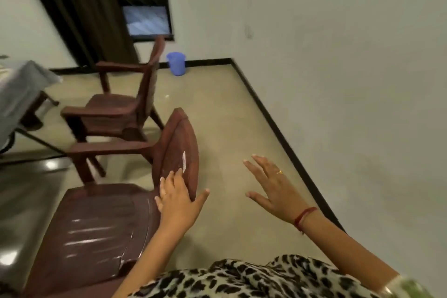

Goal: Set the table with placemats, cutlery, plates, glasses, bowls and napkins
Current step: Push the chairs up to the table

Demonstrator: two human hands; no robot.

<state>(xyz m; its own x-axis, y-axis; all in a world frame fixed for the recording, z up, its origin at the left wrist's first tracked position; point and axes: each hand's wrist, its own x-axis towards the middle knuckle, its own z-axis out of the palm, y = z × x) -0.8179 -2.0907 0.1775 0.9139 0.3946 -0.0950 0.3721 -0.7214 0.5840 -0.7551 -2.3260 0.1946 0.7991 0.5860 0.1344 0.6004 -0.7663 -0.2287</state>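
Sitting at the far left edge of your view, the desk (pixel 17 87) is draped in a grey cloth that hangs down its side. Whatever lies on top is cut off and too blurred to name. Neither of your hands is near it, and neither holds anything from the table setting. Your left hand (pixel 176 201) rests on the backrest (pixel 180 147) of the nearest brown plastic chair (pixel 96 225). Its fingers (pixel 169 182) lie straight and flat against the front face, and the thumb is spread out past the backrest's edge, so the hand is open rather than clasped. Your right hand (pixel 273 189) hangs in the air over the floor (pixel 217 109), well apart from the chair. Its fingers are straight and fanned, touching nothing, with a gold ring on one finger and a red thread round the wrist. A second brown chair (pixel 116 109) with armrests stands just beyond the first, between it and the desk. Past that chair, a blue bucket (pixel 176 64) sits on the floor against the far wall, below a dark window (pixel 145 0) with a brown curtain (pixel 79 7) hanging at its left. A black skirting strip (pixel 278 128) runs along the foot of the pale wall (pixel 338 55) on your right. Leopard-print fabric (pixel 254 278) fills the bottom of the view between your forearms.
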